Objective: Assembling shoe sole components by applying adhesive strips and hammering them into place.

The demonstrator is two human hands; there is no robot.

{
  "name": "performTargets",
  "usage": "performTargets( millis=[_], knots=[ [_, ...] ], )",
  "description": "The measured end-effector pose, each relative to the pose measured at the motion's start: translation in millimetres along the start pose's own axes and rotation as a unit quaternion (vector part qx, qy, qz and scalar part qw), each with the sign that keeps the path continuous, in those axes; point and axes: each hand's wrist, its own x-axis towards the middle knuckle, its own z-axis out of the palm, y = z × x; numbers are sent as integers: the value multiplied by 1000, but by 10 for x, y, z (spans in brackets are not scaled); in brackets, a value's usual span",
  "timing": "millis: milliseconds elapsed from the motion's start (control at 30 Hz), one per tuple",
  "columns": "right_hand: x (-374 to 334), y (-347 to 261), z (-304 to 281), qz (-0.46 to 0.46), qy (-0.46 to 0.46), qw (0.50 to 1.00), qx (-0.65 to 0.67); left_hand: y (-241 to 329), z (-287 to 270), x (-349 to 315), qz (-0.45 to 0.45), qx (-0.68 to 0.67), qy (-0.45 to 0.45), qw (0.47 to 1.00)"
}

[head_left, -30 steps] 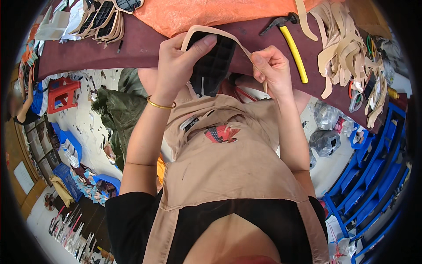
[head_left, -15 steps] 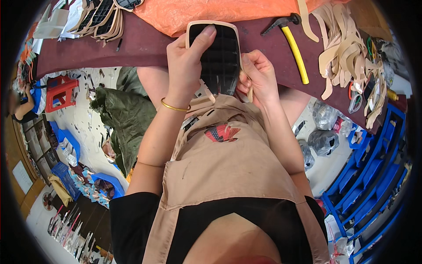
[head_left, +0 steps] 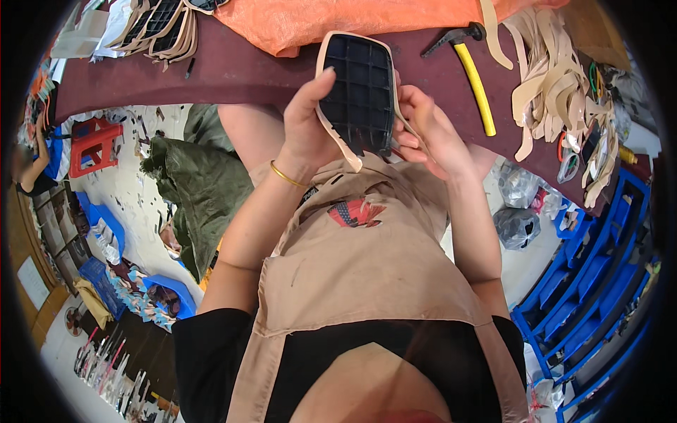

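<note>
Above my lap, at the table's near edge, I hold a black piece (head_left: 358,88) with a grid of raised ribs and a tan strip around its rim. It is tilted and looks like a shoe sole. My left hand (head_left: 308,123) grips it from the left, thumb on the rim and fingers hidden behind. A loose tail of the tan strip (head_left: 347,156) hangs at its lower left. My right hand (head_left: 431,130) is closed at the right edge, fingers pinching the other tail of the strip (head_left: 412,127), partly hidden by the fingers.
On the maroon table (head_left: 247,77) lie a hammer (head_left: 474,84) with a yellow handle, a heap of tan strips (head_left: 553,77), an orange sheet (head_left: 303,25) and several similar black pieces (head_left: 166,28). A blue rack (head_left: 585,275) stands at right, a red stool (head_left: 95,148) at left.
The black piece has shifted right and turned, showing its ribs more plainly. My left thumb has slid from its face to the left rim. My right hand has moved slightly right and down.
</note>
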Motion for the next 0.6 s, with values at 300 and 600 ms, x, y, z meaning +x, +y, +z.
performTargets(
  millis=[300,600],
  knots=[
    [-39,-187,70,-196,20,811,-552,100,155,19,116,12,119,986],
    [-55,-216,70,-25,2,931,-365,149,141,23,137,40,128,981]
  ],
)
